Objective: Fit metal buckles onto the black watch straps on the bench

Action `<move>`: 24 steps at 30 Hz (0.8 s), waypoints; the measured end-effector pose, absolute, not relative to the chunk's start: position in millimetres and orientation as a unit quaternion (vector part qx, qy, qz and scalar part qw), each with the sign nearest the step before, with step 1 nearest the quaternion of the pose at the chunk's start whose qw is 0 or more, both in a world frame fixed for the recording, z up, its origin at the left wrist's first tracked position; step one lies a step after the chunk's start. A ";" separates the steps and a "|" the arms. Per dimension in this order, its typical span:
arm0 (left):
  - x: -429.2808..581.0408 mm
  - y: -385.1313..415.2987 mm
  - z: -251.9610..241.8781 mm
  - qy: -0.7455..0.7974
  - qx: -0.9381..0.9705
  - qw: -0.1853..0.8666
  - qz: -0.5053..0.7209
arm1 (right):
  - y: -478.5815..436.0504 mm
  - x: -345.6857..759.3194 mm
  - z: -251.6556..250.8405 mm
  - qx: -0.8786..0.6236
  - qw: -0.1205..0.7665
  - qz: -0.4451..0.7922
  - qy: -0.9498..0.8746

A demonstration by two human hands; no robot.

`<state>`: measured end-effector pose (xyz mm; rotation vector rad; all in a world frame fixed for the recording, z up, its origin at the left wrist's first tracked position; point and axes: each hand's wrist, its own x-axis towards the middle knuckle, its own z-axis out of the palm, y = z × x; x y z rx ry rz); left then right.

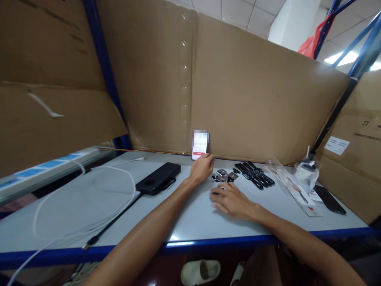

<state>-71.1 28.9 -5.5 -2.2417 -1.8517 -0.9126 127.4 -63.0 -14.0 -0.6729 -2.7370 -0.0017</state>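
Note:
A phone [199,147] with a lit screen and a red button stands upright against the cardboard at the back. My left hand [203,167] has its fingers curled at the phone's lower right corner; the fingertips are partly hidden. Lower down, my right hand [230,200] rests on the table, palm down, fingers apart and holding nothing. Just beyond its fingertips lie small metal pieces [221,173] and small black parts [236,171]. Several glossy black handle-like pieces [255,174] lie in a bunch to the right of these.
A black power bank [159,177] and white cables [132,186] lie on the grey table [178,222] at left. At right are clear-bagged packets [297,190], a plastic cup [306,169] and a dark phone [330,199]. Cardboard walls [253,91] enclose the table; a power strip [44,169] runs along the left.

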 end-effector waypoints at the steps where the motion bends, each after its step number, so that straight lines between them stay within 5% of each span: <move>1: -71.2 29.4 -5.6 -0.605 -0.737 0.047 -0.297 | -50.5 132.7 -12.9 -0.271 0.184 -0.001 -0.945; 5: -71.5 32.1 -8.0 -0.584 -0.764 0.043 -0.270 | 0.4 162.5 -14.7 -0.425 0.268 0.015 -0.864; 8: -72.7 32.9 -10.7 -0.599 -0.775 0.031 -0.201 | 20.7 179.8 -23.4 -0.506 0.247 0.026 -0.826; 13: -75.7 30.4 -9.8 -0.663 -0.744 0.014 -0.086 | 18.7 175.1 -31.7 -0.496 0.211 -0.026 -0.842; 24: -26.5 10.8 -15.9 -0.615 -0.782 -0.003 -0.105 | 13.5 155.8 -42.7 -0.471 0.132 0.050 -0.871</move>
